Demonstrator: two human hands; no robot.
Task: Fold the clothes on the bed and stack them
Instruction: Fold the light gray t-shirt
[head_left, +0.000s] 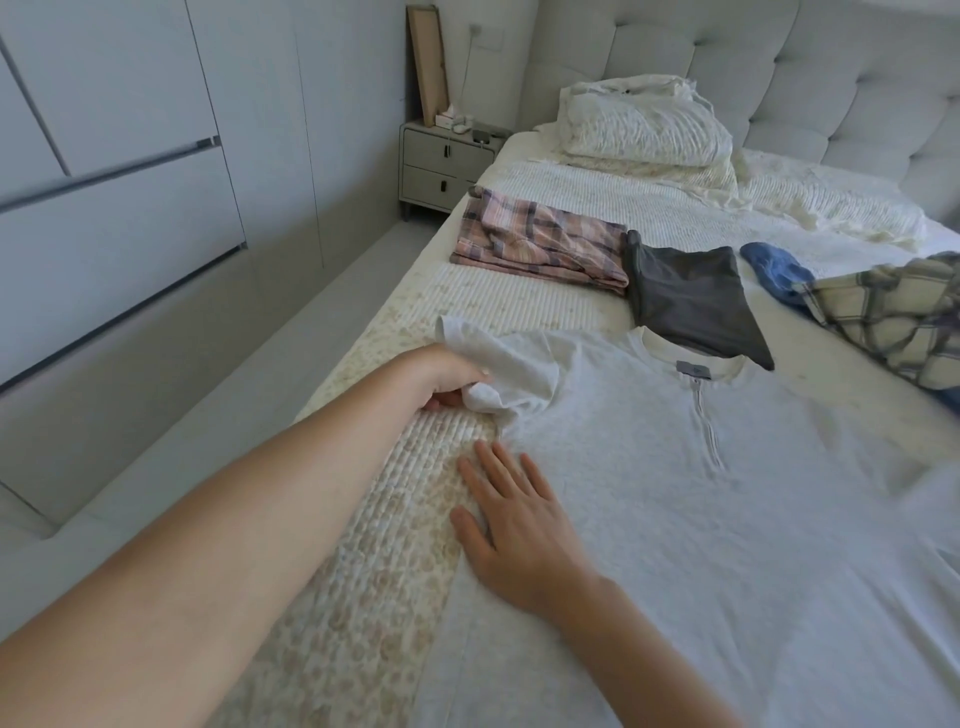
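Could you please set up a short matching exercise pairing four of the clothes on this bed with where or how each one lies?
Things:
1. white shirt
2. pink checked garment
3. dark grey garment
4. blue garment

States:
A. folded, nearest the bedside table
B. spread flat, its sleeve gripped by the left hand while the right hand presses its side
C. crumpled, beside the checked cloth at the right edge
D. folded, just beyond the white shirt's collar

Pairs: 1-B, 2-A, 3-D, 4-C
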